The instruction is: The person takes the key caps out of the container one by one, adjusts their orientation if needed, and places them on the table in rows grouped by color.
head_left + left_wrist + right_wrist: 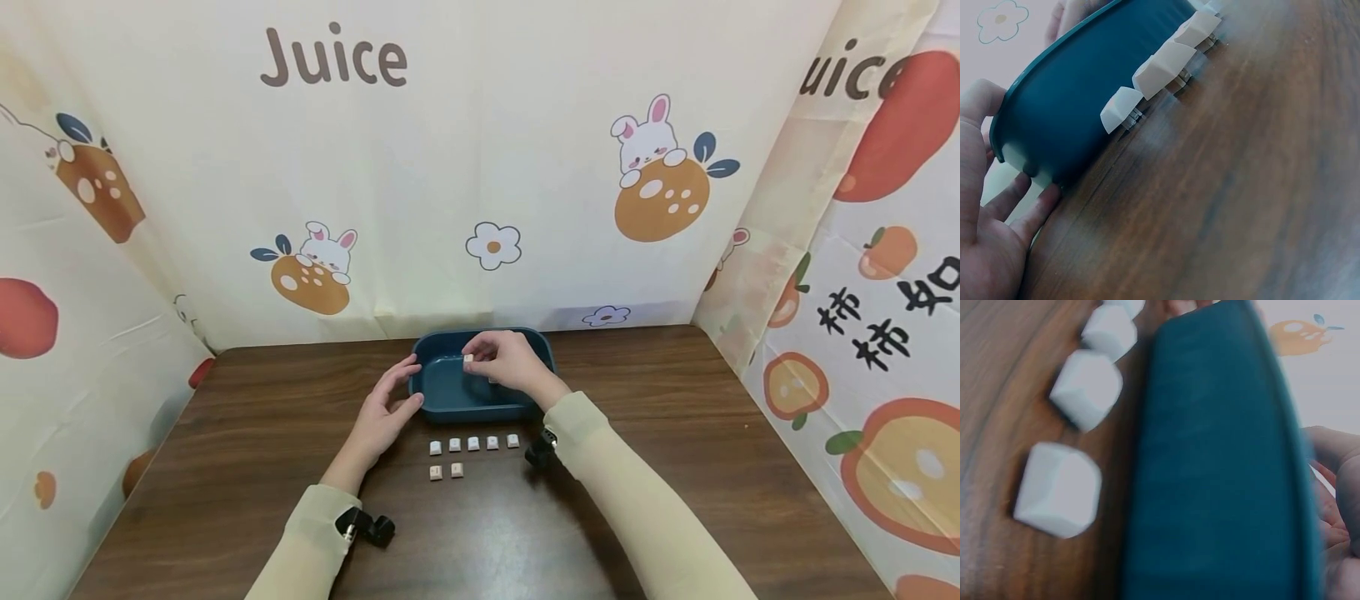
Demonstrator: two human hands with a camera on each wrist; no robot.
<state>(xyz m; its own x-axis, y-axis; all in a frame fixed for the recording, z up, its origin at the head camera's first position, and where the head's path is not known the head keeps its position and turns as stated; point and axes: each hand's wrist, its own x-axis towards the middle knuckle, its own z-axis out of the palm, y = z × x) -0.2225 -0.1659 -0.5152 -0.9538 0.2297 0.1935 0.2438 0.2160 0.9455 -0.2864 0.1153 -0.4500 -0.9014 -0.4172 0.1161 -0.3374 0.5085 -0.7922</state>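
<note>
My right hand (510, 360) is over the blue tray (450, 414) and pinches a small white keycap (468, 358) between thumb and fingertips. Partly hidden below that hand, another light piece (492, 381) shows inside the tray. At the tray's left end is my left hand (381, 418), fingers spread and fairly straight, fingertips touching the end wall and rim; its thumb is by the near left corner. In front of the tray, several white keycaps (473, 444) stand in a row, with two more keycaps (446, 472) in a second row nearer me.
The brown wooden table (675, 467) runs back to a printed curtain (450, 167) close behind the tray. More printed cloth (847, 333) hangs along the right side, and also on the left. Black wrist cameras (367, 527) are strapped over both sleeves.
</note>
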